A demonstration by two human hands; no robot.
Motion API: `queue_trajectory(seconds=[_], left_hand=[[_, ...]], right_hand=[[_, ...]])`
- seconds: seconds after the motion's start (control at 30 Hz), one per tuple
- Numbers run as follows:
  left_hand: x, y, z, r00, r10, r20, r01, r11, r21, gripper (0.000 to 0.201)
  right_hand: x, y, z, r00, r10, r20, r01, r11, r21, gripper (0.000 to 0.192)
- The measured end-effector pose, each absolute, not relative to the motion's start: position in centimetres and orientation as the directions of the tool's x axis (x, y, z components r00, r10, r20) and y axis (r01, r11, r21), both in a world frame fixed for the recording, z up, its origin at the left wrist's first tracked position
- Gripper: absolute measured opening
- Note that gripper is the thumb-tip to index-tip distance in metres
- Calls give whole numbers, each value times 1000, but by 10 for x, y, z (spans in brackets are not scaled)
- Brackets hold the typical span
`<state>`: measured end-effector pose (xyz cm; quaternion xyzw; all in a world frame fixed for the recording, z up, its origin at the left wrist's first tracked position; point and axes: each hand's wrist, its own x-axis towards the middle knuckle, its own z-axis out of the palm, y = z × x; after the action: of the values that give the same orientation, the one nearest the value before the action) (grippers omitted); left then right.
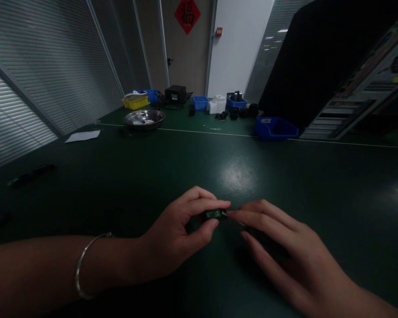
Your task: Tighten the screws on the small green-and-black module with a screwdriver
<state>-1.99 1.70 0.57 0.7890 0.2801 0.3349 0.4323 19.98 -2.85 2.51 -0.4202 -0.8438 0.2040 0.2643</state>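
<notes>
- Pinching a small green circuit board (213, 215) between thumb and forefinger of the left hand (175, 238), fingers narrowed tight around its short end, just above the dark green bench (119, 176).
- Bringing the right hand (285, 247) in from the other side, forefinger tip touching or almost touching the board's free end; fingers stretched long and close together, apparently holding nothing, though too dim to tell whether a thin pin or lead is lying between the two hands.
- Wearing a thin silver bangle (82, 269) on the left wrist, forearm resting low along the bench edge.
- Judging the board as very light, stiff and thin, probably brittle at soldered parts: gripping by the bare edges rather than the faces, pressing gently, avoiding bending.
- Expecting a slippery, fiddly hold at this size; keeping both hands low over the bench against a drop.
- Sitting farther back: a metal bowl (144, 119), a yellow bin (135, 102), a sheet of paper (82, 136), a black box (175, 93), and several blue bins, the nearest blue bin (276, 128) well apart from the hands.
- Lying off to the left, a dark slim object (31, 175), too dim to identify.
- Standing at right, a large dark panel (318, 66) beside an open computer chassis (365, 88).
</notes>
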Motion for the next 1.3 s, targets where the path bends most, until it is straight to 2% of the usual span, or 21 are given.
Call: queue_trajectory(seconds=[0.3, 0.57, 0.93, 1.3], left_hand=[[-19, 18, 7, 612, 704, 360, 111, -527, 843, 29], [-19, 19, 5, 613, 721, 324, 105, -480, 871, 24], [-19, 20, 4, 592, 774, 225, 74, -330, 941, 24], [-17, 22, 2, 618, 783, 72, -33, -66, 997, 24]], right_hand=[[201, -30, 26, -523, 814, 255, 646, 573, -505, 40], [201, -32, 21, -514, 808, 287, 572, 573, -587, 39], [198, -31, 18, -490, 799, 350, 452, 576, -681, 38], [194, -29, 18, -437, 832, 342, 411, 523, -747, 36]])
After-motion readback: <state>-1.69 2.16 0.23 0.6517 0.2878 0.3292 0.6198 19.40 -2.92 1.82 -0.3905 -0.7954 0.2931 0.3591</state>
